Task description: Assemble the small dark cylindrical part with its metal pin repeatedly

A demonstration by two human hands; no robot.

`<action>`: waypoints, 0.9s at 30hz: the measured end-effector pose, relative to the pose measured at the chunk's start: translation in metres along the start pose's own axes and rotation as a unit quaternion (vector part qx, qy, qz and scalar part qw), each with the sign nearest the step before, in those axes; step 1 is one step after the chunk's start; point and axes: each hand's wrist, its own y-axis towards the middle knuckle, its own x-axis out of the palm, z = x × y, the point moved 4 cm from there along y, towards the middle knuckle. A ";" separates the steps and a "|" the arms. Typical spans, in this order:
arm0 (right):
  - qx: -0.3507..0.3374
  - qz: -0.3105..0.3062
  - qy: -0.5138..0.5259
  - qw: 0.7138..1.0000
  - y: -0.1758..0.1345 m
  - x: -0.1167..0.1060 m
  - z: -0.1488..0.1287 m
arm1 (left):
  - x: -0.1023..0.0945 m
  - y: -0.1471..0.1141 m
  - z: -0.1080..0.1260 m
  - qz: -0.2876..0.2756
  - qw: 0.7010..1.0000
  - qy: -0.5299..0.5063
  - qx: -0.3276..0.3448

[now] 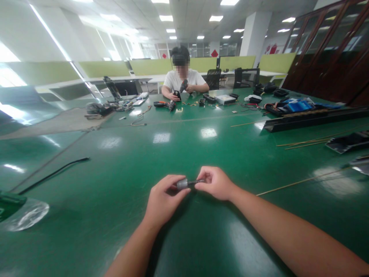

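the left hand [162, 197] pinches a small grey cylinder [182, 183] in closed fingers; the right hand [215, 182], just beside it, grips the thin dark rod [196, 181] sticking from its end, low over the green bench [201, 231]. no lettering is readable on either part.

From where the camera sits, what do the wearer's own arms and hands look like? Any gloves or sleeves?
Both are bare. The left hand and right hand wear no gloves, and no rings, watch or wristband show. Both forearms are uncovered up to the picture's lower edge, so no sleeve is in view. No markings, straps or cables are on them.
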 end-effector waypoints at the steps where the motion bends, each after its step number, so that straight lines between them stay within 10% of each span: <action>1: 0.001 0.002 0.003 1.000 0.000 0.000 0.001 | 0.000 0.000 0.000 0.002 1.000 0.001 -0.001; 12: 0.035 0.040 0.113 0.992 0.004 -0.007 0.010 | -0.008 -0.001 -0.002 0.048 0.998 0.028 -0.013; 21: 0.053 0.080 0.263 0.960 0.012 -0.014 0.015 | -0.017 0.002 -0.029 0.234 0.911 -0.239 -0.241; 27: 0.057 0.072 0.258 0.962 0.011 -0.012 0.014 | -0.065 -0.035 0.009 0.218 0.898 -0.262 -0.278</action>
